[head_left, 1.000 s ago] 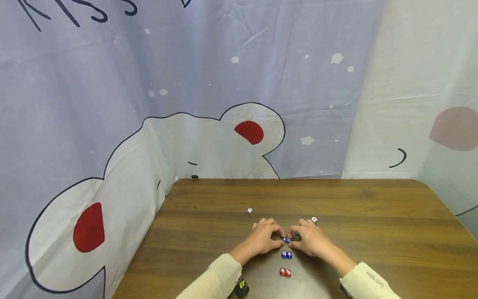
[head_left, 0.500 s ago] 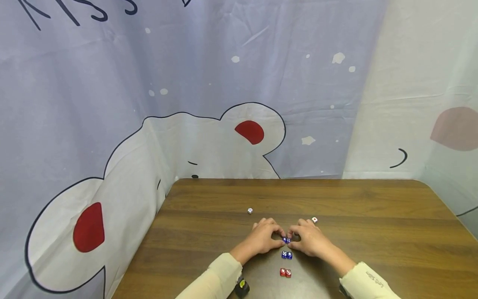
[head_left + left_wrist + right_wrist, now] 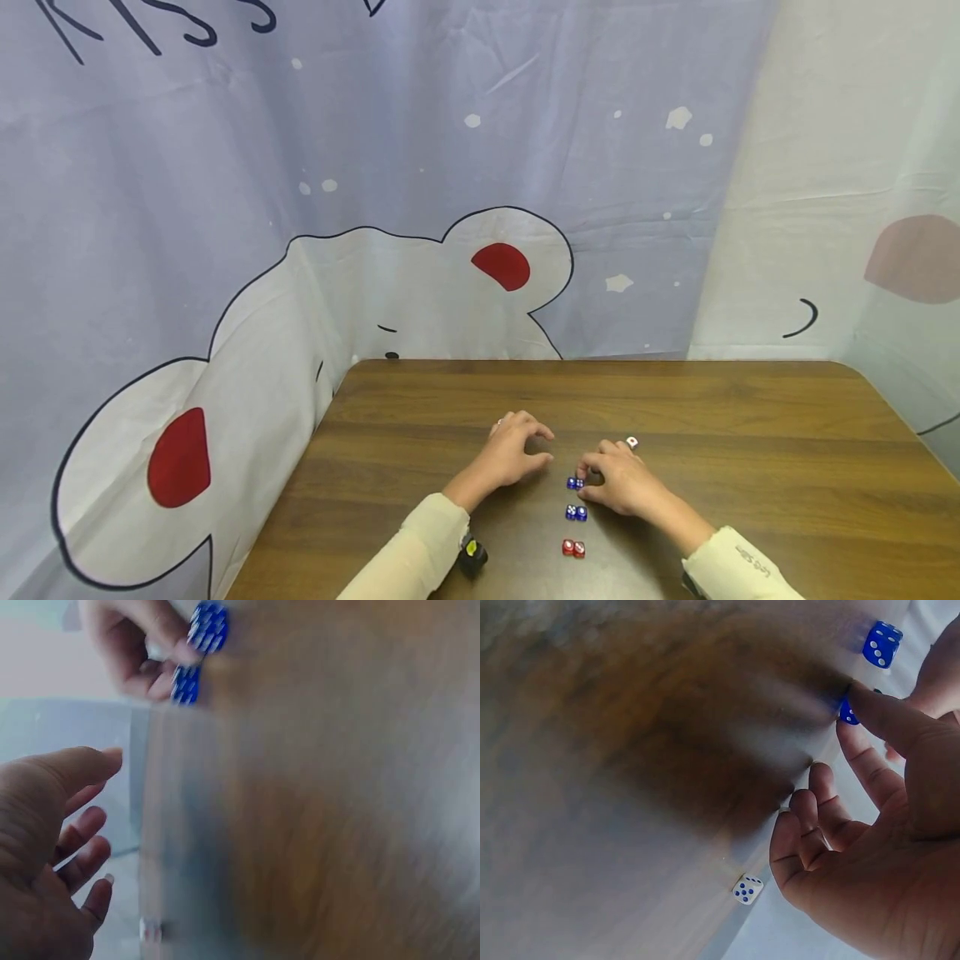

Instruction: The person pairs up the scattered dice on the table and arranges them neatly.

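My right hand (image 3: 618, 479) pinches a blue die (image 3: 847, 712) between thumb and index finger. That die belongs to a pair of blue dice (image 3: 575, 483) standing side by side on the wooden table. Apart from them, to the left, my left hand (image 3: 506, 454) is spread above the table with nothing between thumb and fingers. In the left wrist view its thumb (image 3: 82, 761) and fingers are well separated. A second pair of blue dice (image 3: 576, 512) lies nearer to me, then a pair of red dice (image 3: 573, 548). All three pairs form a column.
A white die (image 3: 632, 442) with a red dot sits just beyond my right hand. Another white die (image 3: 501, 422) shows partly behind my left fingers. The table (image 3: 750, 417) ends at a printed curtain (image 3: 637, 167) at the back and sides.
My left hand has let go of the left blue die of the far pair and moved left and away from me, to the white die. My right hand has stayed in place.
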{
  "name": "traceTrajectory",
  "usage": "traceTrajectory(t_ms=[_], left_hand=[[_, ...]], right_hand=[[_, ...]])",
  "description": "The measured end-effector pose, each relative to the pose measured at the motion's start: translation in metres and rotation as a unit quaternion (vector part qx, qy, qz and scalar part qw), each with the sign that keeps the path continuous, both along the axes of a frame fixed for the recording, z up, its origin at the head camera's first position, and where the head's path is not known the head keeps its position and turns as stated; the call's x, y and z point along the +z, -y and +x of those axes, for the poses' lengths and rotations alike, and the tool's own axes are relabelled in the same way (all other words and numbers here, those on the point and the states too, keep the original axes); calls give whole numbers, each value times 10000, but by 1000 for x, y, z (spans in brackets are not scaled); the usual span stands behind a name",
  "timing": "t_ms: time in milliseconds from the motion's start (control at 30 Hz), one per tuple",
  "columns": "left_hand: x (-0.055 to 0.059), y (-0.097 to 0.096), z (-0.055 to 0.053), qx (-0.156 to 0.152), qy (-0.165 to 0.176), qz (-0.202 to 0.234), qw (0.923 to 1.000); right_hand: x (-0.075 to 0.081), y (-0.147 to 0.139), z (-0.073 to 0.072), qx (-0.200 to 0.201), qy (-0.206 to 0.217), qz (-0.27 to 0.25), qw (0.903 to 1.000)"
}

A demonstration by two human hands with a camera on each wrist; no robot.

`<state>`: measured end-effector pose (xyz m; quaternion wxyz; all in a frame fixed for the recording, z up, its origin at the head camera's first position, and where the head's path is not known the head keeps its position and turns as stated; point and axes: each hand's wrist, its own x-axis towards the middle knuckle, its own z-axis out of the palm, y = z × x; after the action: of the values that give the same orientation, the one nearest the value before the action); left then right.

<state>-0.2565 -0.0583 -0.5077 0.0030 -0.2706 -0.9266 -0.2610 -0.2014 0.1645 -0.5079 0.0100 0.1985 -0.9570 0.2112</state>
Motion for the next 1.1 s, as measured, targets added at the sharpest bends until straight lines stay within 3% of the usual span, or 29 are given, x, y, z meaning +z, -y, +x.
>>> traceTrajectory(t_ms=[233,467,700,1100], left_hand=[[2,28,-22,530,54,529,9972],[-4,48,-35,952,218,520,9939],[-14,55,-38,1585,301,274,9865],[-23,52,-40,1909,360,-16,9809]], right_hand=[[-1,0,0,-18,-45,10,10000],[-2,-1,0,-19,-53,46,10000],[-3,-2,-1,22,-118,40,9999],[-2,-1,-1,12,-72,40,10000]])
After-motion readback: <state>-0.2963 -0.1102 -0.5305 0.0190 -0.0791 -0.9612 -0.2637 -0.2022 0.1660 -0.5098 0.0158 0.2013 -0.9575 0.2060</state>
